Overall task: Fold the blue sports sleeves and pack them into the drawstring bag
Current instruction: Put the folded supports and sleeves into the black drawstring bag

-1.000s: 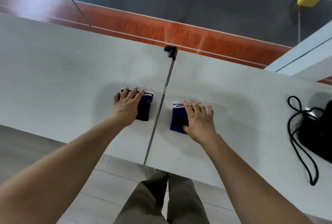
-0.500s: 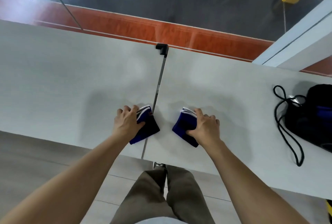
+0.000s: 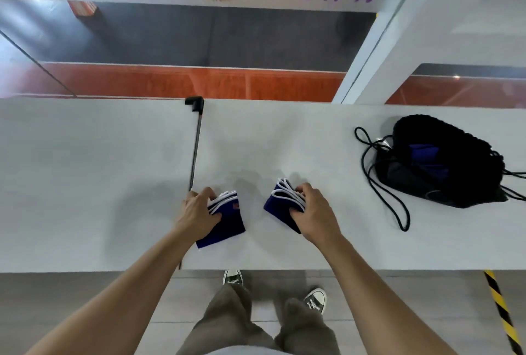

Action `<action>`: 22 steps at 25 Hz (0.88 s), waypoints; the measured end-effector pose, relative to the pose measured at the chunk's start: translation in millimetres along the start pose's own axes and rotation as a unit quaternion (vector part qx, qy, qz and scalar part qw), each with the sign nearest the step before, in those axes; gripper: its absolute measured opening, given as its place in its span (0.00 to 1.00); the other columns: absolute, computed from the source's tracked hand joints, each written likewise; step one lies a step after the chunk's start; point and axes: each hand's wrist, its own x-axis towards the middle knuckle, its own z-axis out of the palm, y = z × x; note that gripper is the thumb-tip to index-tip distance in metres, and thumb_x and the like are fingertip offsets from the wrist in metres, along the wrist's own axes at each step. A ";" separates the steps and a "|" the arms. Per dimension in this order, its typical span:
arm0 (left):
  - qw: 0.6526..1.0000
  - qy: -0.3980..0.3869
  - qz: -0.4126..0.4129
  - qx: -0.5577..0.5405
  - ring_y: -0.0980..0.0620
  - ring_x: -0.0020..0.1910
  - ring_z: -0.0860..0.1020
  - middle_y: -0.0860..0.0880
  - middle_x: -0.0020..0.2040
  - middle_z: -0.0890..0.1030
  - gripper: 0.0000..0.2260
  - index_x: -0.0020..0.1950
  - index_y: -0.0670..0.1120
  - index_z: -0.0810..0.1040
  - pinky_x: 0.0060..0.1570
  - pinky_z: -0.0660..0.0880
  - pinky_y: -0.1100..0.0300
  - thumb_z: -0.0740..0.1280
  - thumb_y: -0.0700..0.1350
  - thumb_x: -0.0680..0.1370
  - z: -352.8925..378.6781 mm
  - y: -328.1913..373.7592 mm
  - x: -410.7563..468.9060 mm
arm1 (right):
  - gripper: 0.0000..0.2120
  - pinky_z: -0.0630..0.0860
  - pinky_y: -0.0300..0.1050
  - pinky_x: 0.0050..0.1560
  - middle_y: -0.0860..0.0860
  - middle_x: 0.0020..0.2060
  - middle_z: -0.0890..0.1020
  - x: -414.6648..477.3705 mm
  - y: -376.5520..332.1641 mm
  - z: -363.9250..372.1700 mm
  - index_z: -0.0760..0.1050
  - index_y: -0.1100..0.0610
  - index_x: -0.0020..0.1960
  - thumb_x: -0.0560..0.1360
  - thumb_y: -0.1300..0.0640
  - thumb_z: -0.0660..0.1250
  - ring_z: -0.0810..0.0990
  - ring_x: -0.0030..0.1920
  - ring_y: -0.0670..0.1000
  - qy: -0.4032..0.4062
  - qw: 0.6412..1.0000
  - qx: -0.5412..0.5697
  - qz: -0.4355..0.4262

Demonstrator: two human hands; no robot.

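two folded sleeves (image 3: 227,219), one per hand (image 3: 199,212)

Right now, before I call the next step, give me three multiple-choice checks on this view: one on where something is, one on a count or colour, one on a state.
1. Where is the drawstring bag?
A. on the table, to the person's right
B. on the floor
C. between the two hands

2. How many folded blue bundles are held?
A. one
B. two
C. four

3. What state is the bag in?
A. cinched shut
B. hanging from a hook
C. lying open, blue fabric showing inside

Answers: 1 A, it lies on the table right of both hands. 2 B, the left hand grips the left bundle and the right hand the right bundle. 3 C, blue shows in its mouth.
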 end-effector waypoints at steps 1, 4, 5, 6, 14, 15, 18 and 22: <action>1.000 0.001 0.004 -0.013 0.39 0.56 0.72 0.41 0.56 0.75 0.14 0.57 0.52 0.71 0.47 0.73 0.50 0.69 0.45 0.73 5.5 14.2 -3.2 | 0.18 0.77 0.50 0.49 0.51 0.52 0.80 -2.4 8.2 -12.8 0.71 0.52 0.61 0.72 0.56 0.68 0.80 0.49 0.56 0.006 1.000 0.011 0.000; 0.998 0.012 -0.002 -0.069 0.45 0.54 0.71 0.44 0.53 0.78 0.12 0.54 0.54 0.70 0.36 0.69 0.55 0.66 0.43 0.73 27.4 65.5 -15.5 | 0.17 0.76 0.52 0.53 0.48 0.48 0.83 -7.6 40.3 -56.3 0.71 0.50 0.59 0.71 0.54 0.68 0.81 0.48 0.56 0.011 1.000 0.012 -0.001; 0.996 0.013 0.006 -0.085 0.45 0.53 0.72 0.45 0.52 0.78 0.12 0.54 0.55 0.71 0.37 0.70 0.56 0.66 0.43 0.74 36.9 83.1 -18.7 | 0.16 0.76 0.52 0.53 0.47 0.46 0.83 -8.3 53.8 -71.1 0.72 0.48 0.57 0.70 0.54 0.67 0.81 0.47 0.56 0.014 1.000 0.009 -0.008; 0.995 0.010 0.021 -0.095 0.44 0.52 0.74 0.46 0.52 0.79 0.12 0.54 0.56 0.72 0.38 0.72 0.56 0.67 0.43 0.74 46.7 100.3 -21.2 | 0.15 0.76 0.52 0.52 0.46 0.45 0.83 -8.6 68.4 -85.2 0.72 0.46 0.56 0.70 0.54 0.67 0.81 0.47 0.55 0.017 1.000 0.008 -0.018; 0.990 -0.039 0.109 -0.083 0.45 0.53 0.78 0.47 0.52 0.82 0.11 0.59 0.51 0.80 0.45 0.70 0.58 0.69 0.45 0.77 112.3 193.9 0.4 | 0.18 0.67 0.40 0.48 0.48 0.52 0.79 -2.4 144.9 -139.6 0.76 0.44 0.60 0.71 0.56 0.67 0.74 0.46 0.46 -0.047 0.997 -0.014 -0.063; 0.991 -0.031 0.103 -0.080 0.45 0.57 0.76 0.46 0.54 0.80 0.11 0.60 0.50 0.79 0.48 0.68 0.58 0.68 0.45 0.78 116.2 193.7 5.1 | 0.18 0.68 0.39 0.47 0.48 0.50 0.79 -0.5 143.9 -141.2 0.77 0.43 0.59 0.71 0.56 0.67 0.75 0.46 0.46 -0.068 0.995 -0.018 -0.068; 0.993 0.001 0.074 -0.091 0.46 0.63 0.70 0.45 0.61 0.73 0.16 0.66 0.49 0.75 0.57 0.66 0.57 0.68 0.50 0.79 112.6 183.8 11.9 | 0.19 0.71 0.37 0.43 0.44 0.49 0.80 11.3 124.7 -143.8 0.77 0.41 0.57 0.68 0.56 0.67 0.78 0.46 0.44 -0.144 0.986 0.002 -0.087; 0.985 0.093 0.035 -0.143 0.46 0.57 0.76 0.48 0.59 0.75 0.10 0.62 0.54 0.75 0.58 0.74 0.51 0.63 0.49 0.81 96.8 163.8 -5.5 | 0.15 0.75 0.38 0.41 0.44 0.47 0.81 45.1 91.0 -120.5 0.75 0.43 0.51 0.68 0.57 0.69 0.81 0.45 0.47 -0.205 0.974 0.064 -0.077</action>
